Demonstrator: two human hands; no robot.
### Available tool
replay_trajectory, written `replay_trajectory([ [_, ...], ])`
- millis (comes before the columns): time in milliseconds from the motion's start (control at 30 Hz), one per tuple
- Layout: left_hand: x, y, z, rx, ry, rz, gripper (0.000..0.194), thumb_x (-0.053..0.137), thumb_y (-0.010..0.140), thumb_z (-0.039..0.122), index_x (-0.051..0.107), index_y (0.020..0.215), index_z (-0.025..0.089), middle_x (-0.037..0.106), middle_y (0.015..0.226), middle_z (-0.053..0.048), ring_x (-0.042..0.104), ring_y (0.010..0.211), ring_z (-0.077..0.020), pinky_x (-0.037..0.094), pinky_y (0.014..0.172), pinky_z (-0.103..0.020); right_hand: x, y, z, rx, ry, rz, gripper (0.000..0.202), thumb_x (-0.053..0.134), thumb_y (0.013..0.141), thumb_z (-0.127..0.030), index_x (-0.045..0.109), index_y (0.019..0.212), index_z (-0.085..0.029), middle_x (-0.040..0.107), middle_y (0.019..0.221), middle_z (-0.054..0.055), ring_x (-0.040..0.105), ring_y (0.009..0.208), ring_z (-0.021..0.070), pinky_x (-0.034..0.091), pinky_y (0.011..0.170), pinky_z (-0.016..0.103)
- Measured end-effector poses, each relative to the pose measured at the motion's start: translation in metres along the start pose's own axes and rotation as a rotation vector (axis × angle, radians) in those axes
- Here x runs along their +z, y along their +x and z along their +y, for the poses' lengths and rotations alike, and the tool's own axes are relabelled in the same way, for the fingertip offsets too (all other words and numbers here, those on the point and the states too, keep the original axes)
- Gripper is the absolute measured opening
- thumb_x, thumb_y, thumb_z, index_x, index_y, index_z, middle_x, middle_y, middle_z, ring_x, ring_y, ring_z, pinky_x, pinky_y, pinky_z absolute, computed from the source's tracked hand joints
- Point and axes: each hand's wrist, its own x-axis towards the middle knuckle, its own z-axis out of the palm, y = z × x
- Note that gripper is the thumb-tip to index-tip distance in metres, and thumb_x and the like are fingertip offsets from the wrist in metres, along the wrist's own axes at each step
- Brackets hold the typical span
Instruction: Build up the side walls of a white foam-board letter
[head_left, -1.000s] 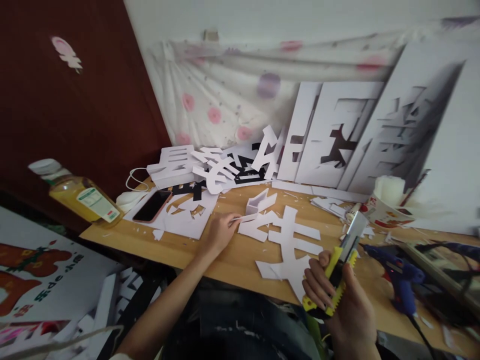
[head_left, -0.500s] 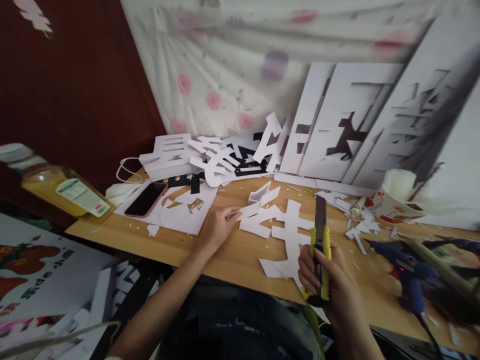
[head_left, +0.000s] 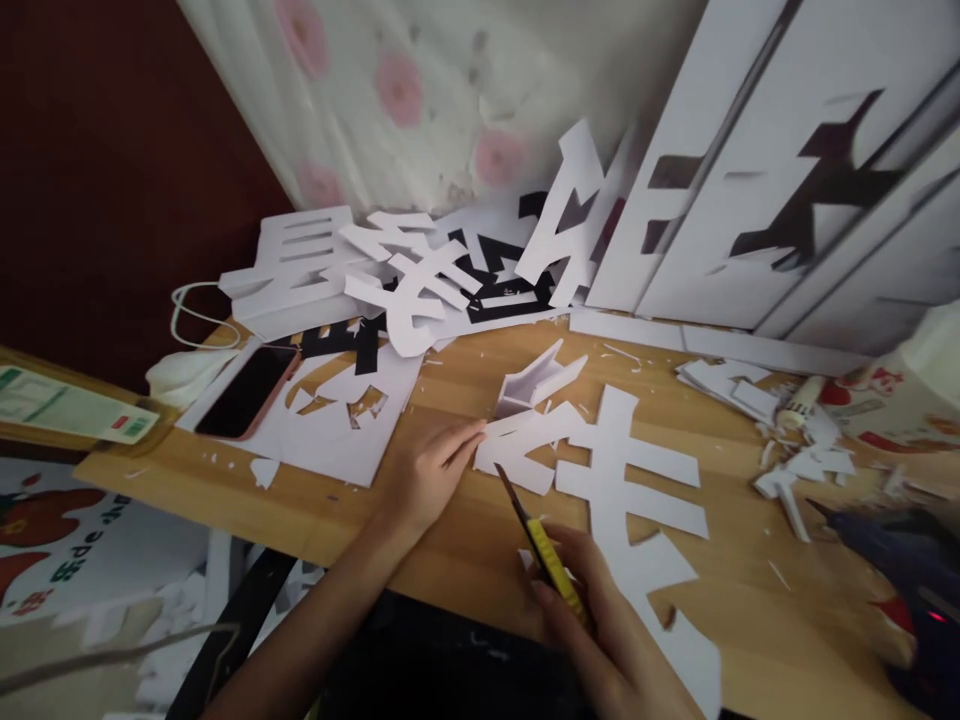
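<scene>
My right hand (head_left: pixel 592 600) grips a yellow utility knife (head_left: pixel 551 565). Its dark blade is out and points up and left, its tip close to the near edge of a white cut-out board piece (head_left: pixel 517 460). My left hand (head_left: pixel 439 470) has its fingers pressed together on the left end of that piece. Just behind it, a small folded white board shape (head_left: pixel 536 385) stands on edge. Right of the piece lies a larger white cut-out character (head_left: pixel 611 465), which runs toward my right forearm.
A phone (head_left: pixel 247 392) lies on a white sheet at left, near a bottle (head_left: pixel 75 405). Cut-out characters (head_left: pixel 420 300) are piled behind. Large white boards (head_left: pixel 720 240) lean at back right. Scraps (head_left: pixel 806 460) and a dark blue glue gun (head_left: pixel 885 570) are at right.
The knife has swung from upright to slanting left, its tip now near the white piece. The strip in my left fingers has come down flat. My view has moved closer to the table.
</scene>
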Motion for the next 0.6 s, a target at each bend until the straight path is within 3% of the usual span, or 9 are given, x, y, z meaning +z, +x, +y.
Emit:
replay_trajectory([
  [233, 0.001, 0.002, -0.001, -0.004, 0.010, 0.031, 0.016, 0.067, 0.092, 0.015, 0.076, 0.104, 0.021, 0.081, 0.095, -0.004, 0.077, 0.084, -0.0162, 0.063, 0.079, -0.028, 0.008, 0.014, -0.011, 0.055, -0.048, -0.144, 0.046, 0.032, 0.099, -0.054, 0.039, 0.135, -0.026, 0.061, 0.135, 0.014, 0.062, 0.118, 0.0258, 0.048, 0.103, 0.045],
  [433, 0.000, 0.003, -0.001, 0.027, 0.025, 0.031, 0.018, 0.066, 0.093, 0.015, 0.076, 0.106, 0.023, 0.081, 0.096, -0.003, 0.077, 0.085, -0.0158, 0.064, 0.080, -0.028, 0.012, 0.024, -0.022, 0.010, -0.112, -0.074, 0.043, 0.032, 0.098, -0.049, 0.043, 0.133, -0.027, 0.065, 0.128, 0.014, 0.065, 0.114, 0.0270, 0.050, 0.099, 0.046],
  [600, 0.001, 0.003, -0.002, 0.022, 0.024, 0.036, 0.017, 0.067, 0.093, 0.015, 0.076, 0.105, 0.022, 0.081, 0.096, -0.003, 0.077, 0.085, -0.0156, 0.064, 0.080, -0.028, 0.016, 0.029, -0.017, -0.059, -0.109, 0.026, 0.038, 0.048, 0.096, -0.039, 0.048, 0.133, -0.031, 0.066, 0.125, 0.008, 0.065, 0.114, 0.0252, 0.051, 0.098, 0.039],
])
